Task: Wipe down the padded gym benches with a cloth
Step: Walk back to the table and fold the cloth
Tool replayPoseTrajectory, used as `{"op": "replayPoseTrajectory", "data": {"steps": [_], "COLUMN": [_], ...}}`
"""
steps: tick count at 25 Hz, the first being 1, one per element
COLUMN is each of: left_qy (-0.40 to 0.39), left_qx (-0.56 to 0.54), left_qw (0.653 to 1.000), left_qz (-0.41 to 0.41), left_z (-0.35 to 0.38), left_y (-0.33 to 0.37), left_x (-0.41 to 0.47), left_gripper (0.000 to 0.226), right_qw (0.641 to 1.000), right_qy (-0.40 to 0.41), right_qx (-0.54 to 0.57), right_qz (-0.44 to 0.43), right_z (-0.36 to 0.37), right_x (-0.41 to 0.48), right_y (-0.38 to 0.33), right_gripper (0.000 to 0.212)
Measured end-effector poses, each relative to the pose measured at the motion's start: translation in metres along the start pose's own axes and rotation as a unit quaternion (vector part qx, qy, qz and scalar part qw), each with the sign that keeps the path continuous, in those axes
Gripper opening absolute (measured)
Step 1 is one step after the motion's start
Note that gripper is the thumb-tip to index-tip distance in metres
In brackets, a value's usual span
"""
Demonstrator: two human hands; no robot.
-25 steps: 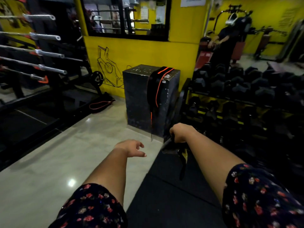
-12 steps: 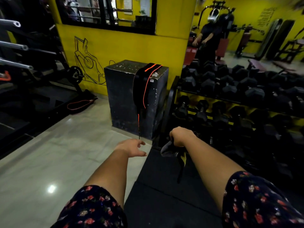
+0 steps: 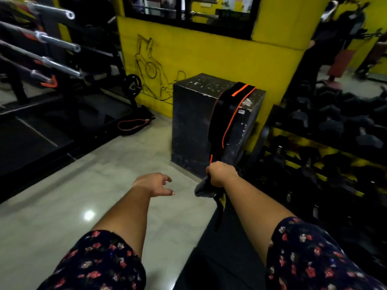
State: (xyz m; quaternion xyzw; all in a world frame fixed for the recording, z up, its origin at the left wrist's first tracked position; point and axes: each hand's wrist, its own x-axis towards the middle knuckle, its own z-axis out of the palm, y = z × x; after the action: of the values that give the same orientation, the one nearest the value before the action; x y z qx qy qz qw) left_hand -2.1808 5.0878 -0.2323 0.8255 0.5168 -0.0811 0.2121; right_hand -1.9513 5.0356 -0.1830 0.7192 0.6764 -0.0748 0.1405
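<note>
Head view. Left hand [image 3: 154, 185] over pale floor [image 3: 83, 185], fingers loosely curled, holding nothing. Right hand [image 3: 221, 173] clenched round grey cloth [image 3: 204, 188], dangling above the black mat's [image 3: 209, 268] left edge. Likely soft, light, limp; best bunched mid-cloth, flattened for wiping.

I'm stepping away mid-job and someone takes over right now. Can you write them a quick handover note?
Left hand: holds nothing, fingers loosely curled, over the floor.
Right hand: grips the grey cloth, which hangs below the fist, in front of the black box.
Done: no wiped bench shows.
Left: no bench is plainly in view; find the benches and wipe their pads.
</note>
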Motion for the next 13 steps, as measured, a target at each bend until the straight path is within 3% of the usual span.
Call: {"op": "replayPoseTrajectory", "data": {"steps": [4,13], "left_qy": [0.014,0.044], "left_qx": [-0.003,-0.067], "left_qw": [0.998,0.968], "left_qz": [-0.058,-0.237], "left_z": [-0.021,-0.061], "left_y": [-0.077,-0.229], "left_x": [-0.003,-0.023], "left_gripper": [0.065,0.063], "right_qw": [0.999,0.969], "right_qy": [0.02,0.039], "right_qx": [-0.013,-0.041], "right_qz": [-0.034,-0.242], "right_z": [-0.018,-0.069], "right_x": [0.064,0.2], "right_y": [-0.061,-0.245], "right_gripper": [0.024,0.024]}}
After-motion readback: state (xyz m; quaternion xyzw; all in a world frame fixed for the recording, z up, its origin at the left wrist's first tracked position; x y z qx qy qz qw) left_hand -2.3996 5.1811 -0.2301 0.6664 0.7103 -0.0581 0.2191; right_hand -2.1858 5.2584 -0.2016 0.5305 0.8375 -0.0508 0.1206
